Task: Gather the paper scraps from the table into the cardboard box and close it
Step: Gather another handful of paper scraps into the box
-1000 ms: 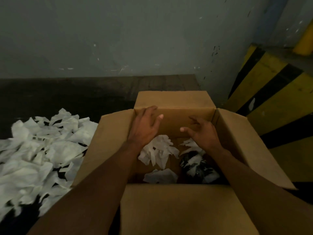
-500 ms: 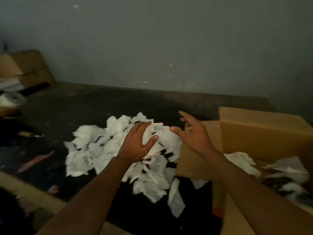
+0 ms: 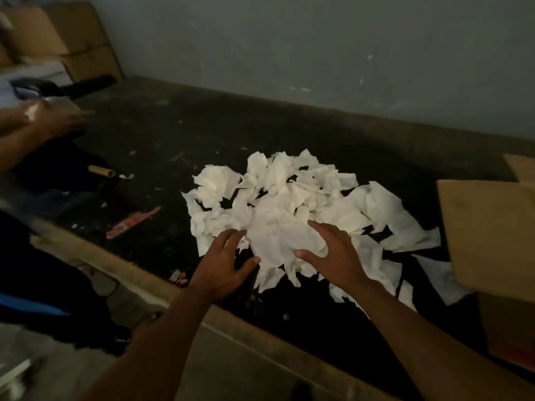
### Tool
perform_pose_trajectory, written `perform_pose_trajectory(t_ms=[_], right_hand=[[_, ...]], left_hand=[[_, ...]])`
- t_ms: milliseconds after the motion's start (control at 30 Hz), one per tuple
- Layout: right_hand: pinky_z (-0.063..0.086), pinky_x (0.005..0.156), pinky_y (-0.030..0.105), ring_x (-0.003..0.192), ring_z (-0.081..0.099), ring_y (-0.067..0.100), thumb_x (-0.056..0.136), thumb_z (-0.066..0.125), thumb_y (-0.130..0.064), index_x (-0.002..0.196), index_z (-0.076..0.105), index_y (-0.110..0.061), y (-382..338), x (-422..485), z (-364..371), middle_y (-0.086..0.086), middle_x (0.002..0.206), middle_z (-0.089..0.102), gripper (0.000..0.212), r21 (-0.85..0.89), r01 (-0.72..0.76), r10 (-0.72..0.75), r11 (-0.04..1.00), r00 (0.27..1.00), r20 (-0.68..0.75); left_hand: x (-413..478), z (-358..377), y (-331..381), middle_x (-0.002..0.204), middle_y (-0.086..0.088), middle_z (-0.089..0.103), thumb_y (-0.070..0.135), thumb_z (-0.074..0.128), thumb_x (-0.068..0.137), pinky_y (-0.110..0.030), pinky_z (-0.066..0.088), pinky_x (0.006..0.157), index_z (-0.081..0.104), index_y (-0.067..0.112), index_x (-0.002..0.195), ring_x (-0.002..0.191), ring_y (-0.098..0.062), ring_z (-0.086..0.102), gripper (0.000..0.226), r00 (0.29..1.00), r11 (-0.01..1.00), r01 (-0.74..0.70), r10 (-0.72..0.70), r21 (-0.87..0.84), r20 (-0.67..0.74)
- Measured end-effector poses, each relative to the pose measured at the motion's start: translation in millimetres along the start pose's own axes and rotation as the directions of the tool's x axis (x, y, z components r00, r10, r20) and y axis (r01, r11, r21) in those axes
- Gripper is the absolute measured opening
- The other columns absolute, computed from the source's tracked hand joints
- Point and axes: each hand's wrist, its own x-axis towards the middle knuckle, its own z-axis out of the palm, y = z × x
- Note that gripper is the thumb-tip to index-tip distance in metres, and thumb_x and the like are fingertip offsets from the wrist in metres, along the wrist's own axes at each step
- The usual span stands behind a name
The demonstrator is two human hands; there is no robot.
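A heap of white paper scraps lies on the dark table, spreading right toward the cardboard box at the right edge, whose open flap overlaps some scraps. My left hand hovers at the heap's near left side with fingers spread. My right hand is over the heap's near middle, fingers apart, palm down. Neither hand holds paper. The box's inside is out of view.
Another person's arm and hand reach in at the far left, holding something blurred. A cardboard tube and a red wrapper lie left of the heap. More cardboard boxes stand in the back left corner. The table's front edge runs diagonally.
My view swung left from the open box to the heap. Both hands left the box and now hang spread over the scraps. The other person's arm has come into view.
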Motion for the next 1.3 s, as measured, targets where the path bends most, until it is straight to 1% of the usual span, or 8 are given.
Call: perform_pose_trajectory(t_ms=[133, 300, 433, 600, 733, 933, 1133, 1300], right_hand=[[0.028, 0.111, 0.037, 0.137, 0.027, 0.018, 0.069, 0.071, -0.062, 0.143, 0.034, -0.038, 14, 27, 17, -0.004, 0.150, 0.032, 0.086, -0.112, 0.017, -0.009, 0.994, 0.997, 0.070], [0.022, 0.116, 0.043, 0.142, 0.013, 0.019, 0.060, 0.068, -0.075, 0.147, 0.019, -0.044, 31, 73, 42, -0.006, 0.158, 0.016, 0.104, -0.193, 0.047, -0.010, 0.980, 0.983, 0.185], [0.012, 0.118, 0.043, 0.145, 0.003, 0.018, 0.054, 0.066, -0.080, 0.147, 0.005, -0.048, 40, 101, 59, -0.010, 0.160, 0.001, 0.116, -0.190, 0.056, 0.002, 0.980, 0.956, 0.293], [0.011, 0.115, 0.045, 0.144, 0.007, 0.022, 0.052, 0.062, -0.085, 0.147, -0.007, -0.047, 52, 118, 74, -0.014, 0.160, -0.003, 0.123, -0.296, 0.066, 0.042, 0.953, 0.938, 0.345], [0.016, 0.111, 0.045, 0.139, 0.013, 0.022, 0.051, 0.063, -0.085, 0.145, -0.012, -0.049, 50, 127, 76, -0.010, 0.158, 0.014, 0.126, -0.320, 0.012, 0.102, 0.947, 0.937, 0.335], [0.024, 0.109, 0.045, 0.125, 0.028, 0.021, 0.052, 0.062, -0.084, 0.147, 0.005, -0.050, 54, 130, 90, -0.013, 0.143, 0.039, 0.116, -0.279, -0.013, 0.076, 0.960, 0.973, 0.218], [0.044, 0.086, 0.044, 0.101, 0.049, 0.023, 0.057, 0.057, -0.082, 0.129, 0.053, -0.046, 60, 127, 108, -0.012, 0.108, 0.062, 0.081, -0.225, 0.023, -0.034, 0.974, 0.998, -0.044], [0.043, 0.084, 0.042, 0.093, 0.056, 0.021, 0.062, 0.059, -0.080, 0.116, 0.062, -0.050, 63, 132, 114, -0.014, 0.086, 0.065, 0.062, -0.066, -0.059, 0.056, 0.996, 0.998, -0.041]], left_hand=[[30, 18, -20, 0.156, -0.001, 0.016, 0.065, 0.055, 0.081, -0.036, 0.025, 0.111, 0.019, 0.029, 0.148, 0.142, -0.020, 0.018, 0.085, 0.994, 0.999, -0.049, 0.049, 0.002, 0.095], [76, 38, -41, 0.159, -0.003, 0.006, 0.081, 0.051, 0.069, -0.045, 0.012, 0.118, 0.009, 0.021, 0.151, 0.145, -0.021, 0.004, 0.109, 0.978, 0.979, -0.152, 0.130, 0.133, 0.160], [106, 54, -58, 0.159, 0.000, -0.007, 0.093, 0.042, 0.059, -0.054, 0.000, 0.116, -0.001, 0.024, 0.151, 0.145, -0.021, -0.011, 0.122, 0.967, 0.973, -0.128, 0.079, 0.191, 0.244], [124, 72, -68, 0.160, 0.004, -0.004, 0.089, 0.045, 0.062, -0.046, 0.008, 0.115, -0.005, 0.031, 0.150, 0.146, -0.021, -0.002, 0.117, 0.948, 0.982, -0.119, 0.068, 0.148, 0.310], [132, 80, -78, 0.157, 0.004, 0.019, 0.086, 0.042, 0.066, -0.047, 0.020, 0.111, 0.001, 0.034, 0.150, 0.141, -0.023, 0.019, 0.107, 0.962, 0.974, -0.124, 0.072, 0.188, 0.263], [140, 90, -86, 0.138, 0.002, 0.043, 0.080, 0.045, 0.074, -0.049, 0.032, 0.102, 0.014, 0.038, 0.149, 0.127, -0.024, 0.037, 0.091, 0.980, 0.979, -0.136, 0.111, 0.152, 0.164], [144, 99, -91, 0.110, 0.006, 0.054, 0.067, 0.044, 0.082, -0.045, 0.039, 0.088, 0.041, 0.048, 0.135, 0.106, -0.023, 0.048, 0.057, 0.987, 0.983, -0.153, 0.146, 0.100, 0.071], [145, 100, -84, 0.092, 0.001, 0.058, 0.048, 0.048, 0.079, -0.051, 0.043, 0.081, 0.053, 0.038, 0.114, 0.090, -0.030, 0.055, 0.036, 0.989, 0.989, -0.145, 0.145, -0.018, -0.023]])
